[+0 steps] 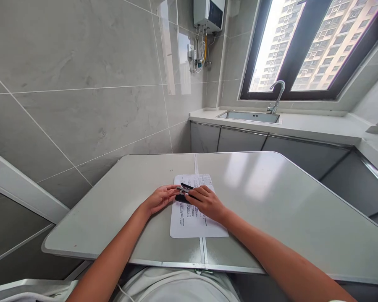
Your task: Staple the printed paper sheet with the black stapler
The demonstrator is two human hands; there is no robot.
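Observation:
A black stapler (182, 198) is held over printed paper (192, 226), its top arm raised away from its base. My right hand (206, 202) has its fingers wrapped round the stapler's right end. From the other side, my left hand (161, 199) reaches the stapler's left end with its fingers close together. Whether those fingertips grip a small part there is too small to tell. The paper lies on the pale folding table, across its middle seam.
The pale table (138, 176) has a metal edge. Beyond it stand a counter (315, 121) with a sink (252, 116) and a faucet (277, 94) under a window. A grey tiled wall (82, 117) rises on the left.

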